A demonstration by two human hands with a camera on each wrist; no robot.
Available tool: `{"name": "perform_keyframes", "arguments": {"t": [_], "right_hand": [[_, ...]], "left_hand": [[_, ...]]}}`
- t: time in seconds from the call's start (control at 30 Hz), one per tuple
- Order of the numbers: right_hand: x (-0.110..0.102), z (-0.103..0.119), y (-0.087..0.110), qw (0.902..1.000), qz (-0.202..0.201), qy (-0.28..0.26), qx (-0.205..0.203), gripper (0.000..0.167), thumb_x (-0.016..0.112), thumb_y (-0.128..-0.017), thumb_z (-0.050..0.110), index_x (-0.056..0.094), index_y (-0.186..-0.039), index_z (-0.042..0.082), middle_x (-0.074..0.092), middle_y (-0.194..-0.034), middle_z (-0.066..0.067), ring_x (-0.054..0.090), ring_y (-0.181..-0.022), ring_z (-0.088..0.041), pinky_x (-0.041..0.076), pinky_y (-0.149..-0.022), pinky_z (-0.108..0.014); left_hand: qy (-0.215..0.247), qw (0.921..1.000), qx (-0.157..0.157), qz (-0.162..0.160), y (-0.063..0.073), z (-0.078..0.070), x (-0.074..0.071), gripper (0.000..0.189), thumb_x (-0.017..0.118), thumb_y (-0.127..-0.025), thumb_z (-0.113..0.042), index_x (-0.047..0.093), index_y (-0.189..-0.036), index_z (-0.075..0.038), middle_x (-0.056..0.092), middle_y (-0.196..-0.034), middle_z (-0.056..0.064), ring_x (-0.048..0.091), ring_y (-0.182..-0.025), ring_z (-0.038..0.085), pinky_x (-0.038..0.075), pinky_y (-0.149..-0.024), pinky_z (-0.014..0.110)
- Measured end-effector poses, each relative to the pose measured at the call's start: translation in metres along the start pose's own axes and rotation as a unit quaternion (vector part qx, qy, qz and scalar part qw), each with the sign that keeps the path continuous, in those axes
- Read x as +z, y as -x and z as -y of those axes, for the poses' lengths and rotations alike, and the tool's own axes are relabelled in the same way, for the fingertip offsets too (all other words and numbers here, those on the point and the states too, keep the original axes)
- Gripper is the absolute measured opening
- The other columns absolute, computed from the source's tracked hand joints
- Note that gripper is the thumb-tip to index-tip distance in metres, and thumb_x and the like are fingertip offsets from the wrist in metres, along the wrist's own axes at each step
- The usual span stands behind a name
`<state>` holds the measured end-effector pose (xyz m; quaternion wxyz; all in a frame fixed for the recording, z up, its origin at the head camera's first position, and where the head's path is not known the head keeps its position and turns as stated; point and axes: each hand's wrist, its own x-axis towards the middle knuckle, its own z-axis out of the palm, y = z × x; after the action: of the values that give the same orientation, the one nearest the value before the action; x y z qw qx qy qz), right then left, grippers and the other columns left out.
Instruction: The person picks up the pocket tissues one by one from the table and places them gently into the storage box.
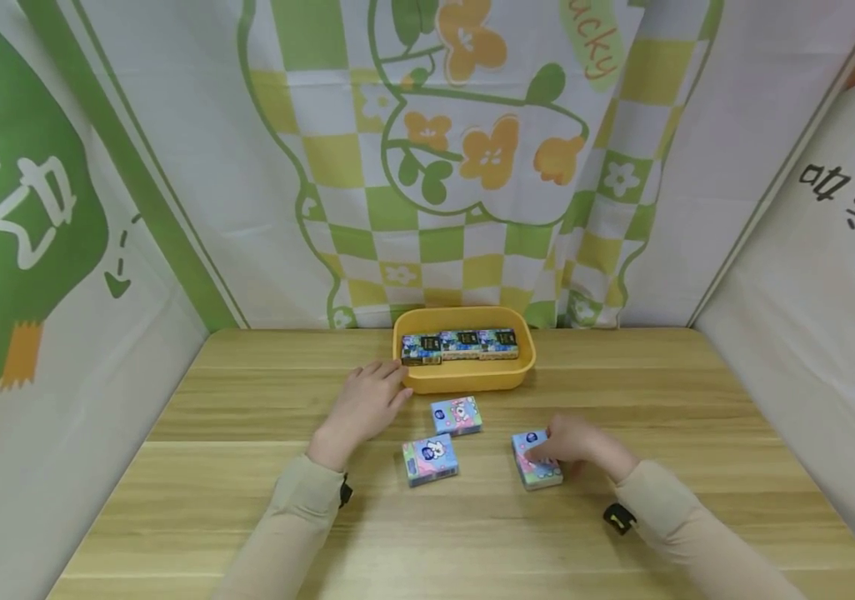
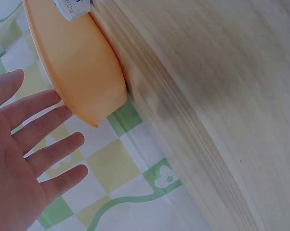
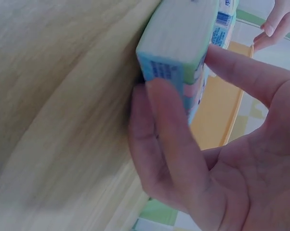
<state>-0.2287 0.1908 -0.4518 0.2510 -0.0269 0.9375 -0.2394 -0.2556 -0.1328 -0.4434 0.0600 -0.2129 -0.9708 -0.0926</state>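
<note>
My right hand grips a blue-and-pink pack of tissues at the right of the table. In the right wrist view the thumb and curled fingers press on the sides of that tissue pack, whose white layered paper shows. My left hand, fingers straight and spread, has its fingertips at the left end of a yellow bin. The left wrist view shows these fingers by the bin's rim. Two more tissue packs, one nearer the bin and one closer to me, lie between my hands.
Three dark-blue patterned packs sit in a row along the back of the bin. A checkered curtain hangs right behind the wooden table, and white printed cloth walls stand at both sides.
</note>
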Motion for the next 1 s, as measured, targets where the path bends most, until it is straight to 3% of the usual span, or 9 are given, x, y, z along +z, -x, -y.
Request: {"name": "perform_keyframes", "arguments": {"t": [0.47, 0.63, 0.77, 1.0], "right_hand": [[0.0029, 0.0029, 0.0045, 1.0, -0.003, 0.004, -0.008, 0.029, 0.072, -0.081, 0.03, 0.058, -0.079, 0.004, 0.059, -0.072, -0.006, 0.056, -0.062, -0.017, 0.05, -0.053, -0.027], [0.0076, 0.001, 0.0048, 0.9986, 0.019, -0.049, 0.001, 0.026, 0.069, -0.084, 0.026, 0.058, -0.08, 0.003, 0.059, -0.072, -0.009, 0.06, -0.059, -0.018, 0.057, -0.053, -0.03], [0.009, 0.0004, 0.0053, 0.9942, 0.043, -0.097, 0.018, 0.023, 0.064, -0.089, 0.022, 0.056, -0.091, 0.001, 0.057, -0.079, -0.011, 0.062, -0.063, -0.02, 0.059, -0.056, -0.033], [0.0083, 0.002, 0.0085, 0.9931, 0.036, -0.111, 0.009, 0.025, 0.063, -0.089, 0.02, 0.054, -0.101, -0.001, 0.058, -0.083, -0.012, 0.065, -0.062, -0.023, 0.059, -0.056, -0.034]], "left_hand": [[-0.001, 1.0, 0.0, 0.003, 0.0003, 0.0001, 0.0004, 0.048, 0.046, -0.099, -0.037, 0.049, -0.138, -0.008, 0.045, -0.145, 0.012, 0.042, -0.132, 0.04, 0.032, -0.109, 0.059], [-0.001, 1.0, 0.002, -0.003, 0.0006, -0.0001, 0.0008, 0.047, 0.047, -0.099, -0.036, 0.05, -0.137, -0.008, 0.046, -0.144, 0.013, 0.043, -0.131, 0.04, 0.033, -0.108, 0.058], [0.001, 1.0, 0.003, -0.005, 0.0001, -0.0005, 0.0009, 0.047, 0.047, -0.099, -0.036, 0.05, -0.137, -0.008, 0.047, -0.144, 0.013, 0.042, -0.131, 0.04, 0.033, -0.108, 0.059], [0.0, 1.0, 0.002, -0.004, -0.0005, -0.0013, 0.0012, 0.047, 0.047, -0.099, -0.036, 0.051, -0.136, -0.008, 0.047, -0.144, 0.013, 0.042, -0.131, 0.04, 0.033, -0.108, 0.059]]}}
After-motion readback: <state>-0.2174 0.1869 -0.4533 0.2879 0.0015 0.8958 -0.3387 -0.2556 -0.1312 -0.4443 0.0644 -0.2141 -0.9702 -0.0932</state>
